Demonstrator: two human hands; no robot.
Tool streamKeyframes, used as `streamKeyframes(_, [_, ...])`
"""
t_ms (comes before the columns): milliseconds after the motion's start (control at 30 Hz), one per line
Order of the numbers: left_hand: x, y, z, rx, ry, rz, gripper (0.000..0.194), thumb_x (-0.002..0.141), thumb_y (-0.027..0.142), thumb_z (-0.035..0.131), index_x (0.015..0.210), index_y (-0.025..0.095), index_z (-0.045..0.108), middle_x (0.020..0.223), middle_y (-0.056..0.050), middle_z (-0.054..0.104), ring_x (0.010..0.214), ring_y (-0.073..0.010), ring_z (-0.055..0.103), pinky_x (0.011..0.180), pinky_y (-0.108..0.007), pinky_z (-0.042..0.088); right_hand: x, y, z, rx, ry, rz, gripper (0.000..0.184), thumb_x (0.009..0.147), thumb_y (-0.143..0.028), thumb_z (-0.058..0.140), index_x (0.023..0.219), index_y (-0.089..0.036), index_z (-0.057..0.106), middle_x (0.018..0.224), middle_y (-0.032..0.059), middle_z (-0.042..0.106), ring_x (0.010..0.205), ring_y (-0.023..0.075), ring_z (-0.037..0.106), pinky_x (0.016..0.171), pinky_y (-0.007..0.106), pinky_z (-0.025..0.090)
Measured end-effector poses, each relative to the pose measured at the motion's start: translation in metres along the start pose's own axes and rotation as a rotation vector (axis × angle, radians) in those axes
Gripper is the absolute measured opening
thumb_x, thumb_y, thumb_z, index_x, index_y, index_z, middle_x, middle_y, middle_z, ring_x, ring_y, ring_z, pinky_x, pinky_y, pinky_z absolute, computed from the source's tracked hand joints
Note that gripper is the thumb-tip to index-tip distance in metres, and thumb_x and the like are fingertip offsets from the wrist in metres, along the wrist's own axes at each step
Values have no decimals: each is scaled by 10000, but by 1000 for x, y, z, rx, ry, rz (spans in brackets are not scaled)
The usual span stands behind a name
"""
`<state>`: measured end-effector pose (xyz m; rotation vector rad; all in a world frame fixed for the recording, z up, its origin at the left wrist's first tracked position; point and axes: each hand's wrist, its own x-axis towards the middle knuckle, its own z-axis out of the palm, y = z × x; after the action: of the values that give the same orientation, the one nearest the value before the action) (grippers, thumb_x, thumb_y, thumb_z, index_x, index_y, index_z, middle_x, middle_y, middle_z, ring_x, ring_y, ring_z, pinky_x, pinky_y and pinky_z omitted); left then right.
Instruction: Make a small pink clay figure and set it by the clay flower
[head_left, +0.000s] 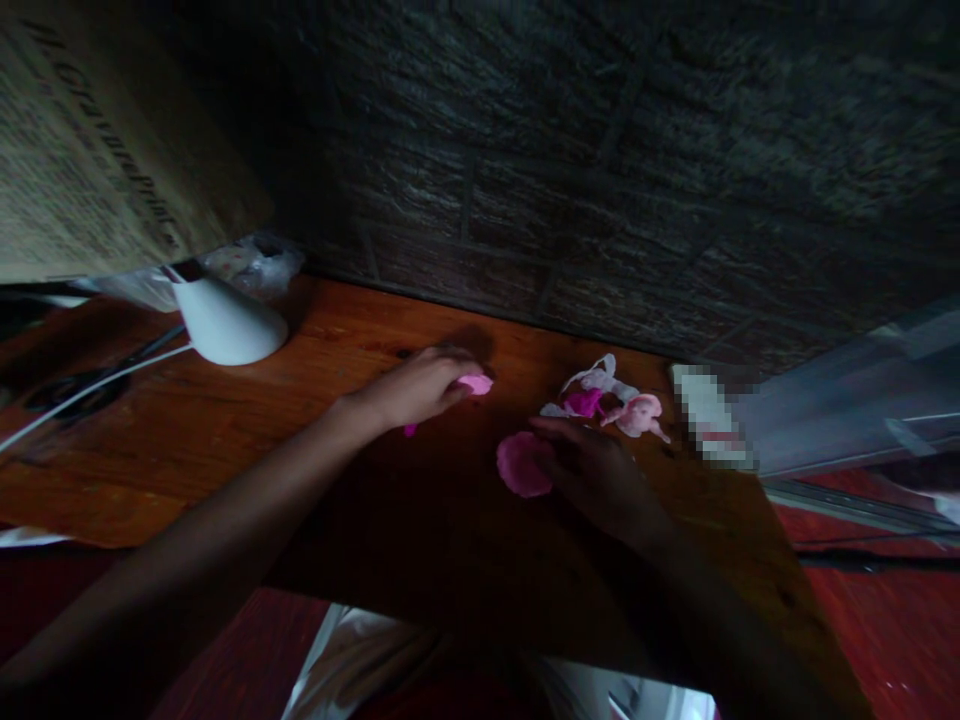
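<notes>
My left hand is closed, its fingertips pinching a small light-pink piece just above the wooden table. A small magenta bit shows below that hand. My right hand grips the right edge of a flat, round pink piece with an uneven rim. Its lower fingers are in shadow. Beyond the right hand lies a small heap: a white strip with a loop, a magenta lump and a pale-pink piece. What they are made of, I cannot tell.
A white lamp base with a cord stands at the left under a large printed shade. Clear plastic is bunched behind it. A dark brick-patterned wall borders the table. A blurred white object lies at the right edge.
</notes>
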<state>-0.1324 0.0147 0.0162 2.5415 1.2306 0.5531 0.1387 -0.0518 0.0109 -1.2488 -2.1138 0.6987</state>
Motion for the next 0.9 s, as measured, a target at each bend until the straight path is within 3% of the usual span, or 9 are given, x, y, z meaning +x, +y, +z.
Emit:
streamKeyframes(100, [0,8,-3,-64,3,-28,280,948,177,580,1170,183,750,1177,-113,766,1137,-272,700,1041,-419,512,0,3,0,1,118,11,236,917,-326,699,1119,-230,772,1093,95,828,955,266,794,878,430,632])
streamKeyframes(200, [-1,21,-5,-285,5,-4,265,962,221,597,1190,192,729,1192,-99,772,1098,-245,721,993,-390,540,-2,4,1,109,206,46,316,919,-361,725,1209,-236,732,1147,102,808,979,260,783,901,451,631])
streamKeyframes(333, [-2,43,-3,-732,27,65,251,929,225,681,1174,180,713,1165,-85,787,1052,-190,748,943,-322,587,-3,-4,2,301,178,19,535,878,-311,791,1387,-281,630,1338,99,734,1081,246,756,957,440,624])
streamKeyframes(467, [-2,55,5,-936,41,78,213,901,168,715,1113,158,731,1111,-85,794,1028,-179,757,933,-309,601,-4,-10,2,314,186,-47,386,876,-250,788,1253,-290,714,1270,69,759,1014,217,756,917,398,631])
streamKeyframes(633, [0,53,18,-1059,83,80,334,810,108,804,1133,150,734,1100,-70,808,999,-169,769,907,-287,611,-4,-7,4,313,243,-74,321,858,-193,771,1168,-273,742,1141,46,795,994,205,758,895,377,630])
streamKeyframes(900, [-3,58,17,-935,105,78,291,854,166,779,1143,156,741,1123,-73,811,1012,-177,772,924,-292,606,-3,-9,1,428,227,-12,308,811,-204,782,1112,-266,769,1123,42,818,1002,202,779,913,372,639])
